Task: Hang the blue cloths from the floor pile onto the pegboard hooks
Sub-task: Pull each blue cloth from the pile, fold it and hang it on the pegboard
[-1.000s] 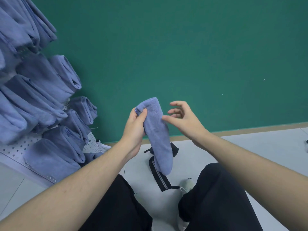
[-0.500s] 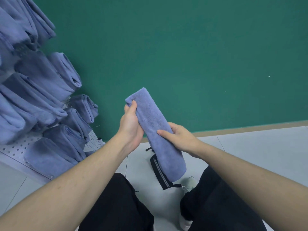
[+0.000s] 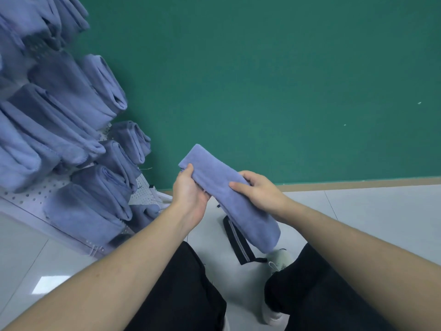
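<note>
Green wall [image 3: 274,80], pale tiled floor [image 3: 370,211], black zip pouch [image 3: 238,244] on floor, black trousers [image 3: 181,295], white shoes [image 3: 280,260]

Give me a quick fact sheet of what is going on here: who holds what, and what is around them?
held item: folded blue cloth, slanting from upper left down to lower right
left hand: grips the cloth near its upper end
right hand: holds the cloth at its middle, thumb on top
pegboard: white, at left
hung cloths: many blue ones already on the board
floor: pale tiles, with a black zipped pouch under the held cloth
backdrop: green wall
person: black trousers, white shoes
</note>
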`<control>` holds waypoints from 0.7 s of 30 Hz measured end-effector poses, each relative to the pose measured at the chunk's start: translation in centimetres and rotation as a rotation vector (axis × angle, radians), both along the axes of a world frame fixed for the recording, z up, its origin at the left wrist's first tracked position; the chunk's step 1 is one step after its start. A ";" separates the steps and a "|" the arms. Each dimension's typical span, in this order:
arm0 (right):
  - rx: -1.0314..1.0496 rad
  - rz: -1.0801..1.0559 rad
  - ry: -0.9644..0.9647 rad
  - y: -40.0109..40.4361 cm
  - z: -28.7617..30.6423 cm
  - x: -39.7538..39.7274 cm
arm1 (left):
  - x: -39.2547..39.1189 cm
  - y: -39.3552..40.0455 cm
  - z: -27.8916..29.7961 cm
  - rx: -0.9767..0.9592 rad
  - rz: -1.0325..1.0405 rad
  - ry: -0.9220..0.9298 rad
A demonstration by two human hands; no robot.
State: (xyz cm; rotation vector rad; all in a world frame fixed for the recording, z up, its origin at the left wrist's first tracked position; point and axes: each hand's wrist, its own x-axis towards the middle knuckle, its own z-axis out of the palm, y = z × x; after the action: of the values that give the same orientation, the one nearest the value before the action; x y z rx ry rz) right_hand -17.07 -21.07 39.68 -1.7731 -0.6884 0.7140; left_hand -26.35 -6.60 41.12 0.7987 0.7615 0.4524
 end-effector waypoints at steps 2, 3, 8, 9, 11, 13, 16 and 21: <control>-0.018 0.021 0.010 0.6 -0.5 0.6 | -0.6 0.9 -1.0 -0.012 -0.014 0.030; -0.035 0.040 0.007 1.0 -0.7 1.0 | -0.8 1.4 -1.5 -0.013 -0.015 0.060; -0.174 0.219 -0.139 2.7 -1.3 3.1 | -1.6 3.5 -4.5 0.367 -0.048 0.315; -0.204 0.262 -0.172 3.1 -1.4 3.6 | -1.7 3.8 -4.8 0.546 -0.051 0.359; -0.257 0.339 -0.226 4.4 -1.6 4.6 | -1.6 4.7 -5.5 0.898 -0.152 0.351; -0.301 0.429 -0.295 5.8 -1.9 5.5 | -1.2 5.7 -6.1 1.126 -0.367 0.310; -0.357 0.578 -0.402 8.2 -2.5 6.5 | 0.0 7.4 -6.7 1.463 -0.654 0.444; -0.413 0.703 -0.415 12.3 -3.6 8.5 | 2.9 10.5 -7.8 1.232 -0.852 0.467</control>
State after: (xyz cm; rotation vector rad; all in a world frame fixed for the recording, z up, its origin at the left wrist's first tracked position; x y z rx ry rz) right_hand -8.55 -8.78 36.11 -2.0870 -1.5834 1.0126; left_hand -23.41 3.88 33.30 2.3140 0.4213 -0.1196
